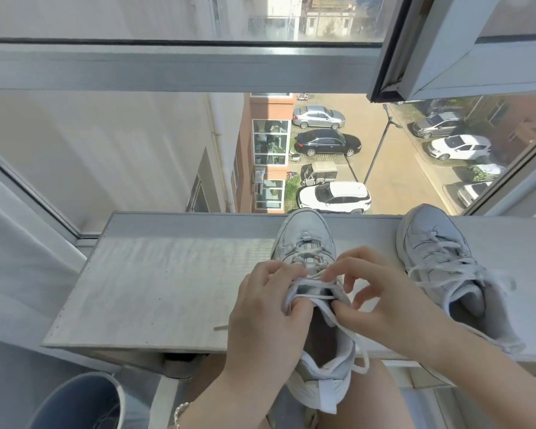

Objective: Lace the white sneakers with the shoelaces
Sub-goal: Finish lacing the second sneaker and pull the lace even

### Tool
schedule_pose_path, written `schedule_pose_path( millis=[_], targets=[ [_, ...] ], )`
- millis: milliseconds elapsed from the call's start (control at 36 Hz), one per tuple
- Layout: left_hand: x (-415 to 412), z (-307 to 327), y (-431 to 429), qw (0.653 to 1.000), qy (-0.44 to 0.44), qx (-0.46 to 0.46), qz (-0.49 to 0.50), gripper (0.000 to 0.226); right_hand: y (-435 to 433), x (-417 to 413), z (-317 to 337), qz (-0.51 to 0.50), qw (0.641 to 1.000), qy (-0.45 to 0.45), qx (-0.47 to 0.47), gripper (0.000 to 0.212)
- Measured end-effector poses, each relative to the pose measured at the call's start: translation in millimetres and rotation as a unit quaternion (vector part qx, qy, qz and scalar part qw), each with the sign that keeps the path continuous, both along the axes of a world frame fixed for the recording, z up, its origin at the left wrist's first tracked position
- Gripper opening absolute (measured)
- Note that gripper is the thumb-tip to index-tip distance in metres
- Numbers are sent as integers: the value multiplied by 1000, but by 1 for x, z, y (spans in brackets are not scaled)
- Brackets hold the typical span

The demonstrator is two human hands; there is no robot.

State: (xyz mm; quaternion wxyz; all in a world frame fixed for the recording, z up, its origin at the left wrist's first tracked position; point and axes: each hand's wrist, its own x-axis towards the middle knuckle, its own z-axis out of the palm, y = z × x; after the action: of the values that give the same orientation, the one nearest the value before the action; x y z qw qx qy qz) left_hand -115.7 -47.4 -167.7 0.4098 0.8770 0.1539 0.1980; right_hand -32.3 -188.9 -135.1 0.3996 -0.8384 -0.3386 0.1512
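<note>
Left hand (266,311) grips my near sneaker (304,239) by its left eyelet flap, right hand (384,300) pinches the shoelace (314,284) at the right flap, shoe on the table (167,289), toe pointing away from me

Hard daylight reaches us through the window glass (143,156) straight ahead, bleaching the pale shelf (167,289) until its grain nearly washes out. The near sneaker (304,236) loses toe detail in the glare, while its opening falls into deep shade. Our wide lens bows the window frame (180,68) toward the edges. Corners go soft; the parked cars (327,143) outside look fairly crisp.
</note>
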Motion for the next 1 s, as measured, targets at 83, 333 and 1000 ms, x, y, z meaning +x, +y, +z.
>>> schedule_pose_path(
  millis=[83,333,1000],
  targets=[
    [0,-1,0,1000,-20,-3,8,37,-2,1,3,22,998,-50,-14,24],
    [-5,-6,6,996,-29,-78,19,36,22,17,17,36,999,-12,-16,18],
    [-1,-7,1,994,-47,-99,27,30,48,17,22,-78,973,-92,-196,9]
  ],
)
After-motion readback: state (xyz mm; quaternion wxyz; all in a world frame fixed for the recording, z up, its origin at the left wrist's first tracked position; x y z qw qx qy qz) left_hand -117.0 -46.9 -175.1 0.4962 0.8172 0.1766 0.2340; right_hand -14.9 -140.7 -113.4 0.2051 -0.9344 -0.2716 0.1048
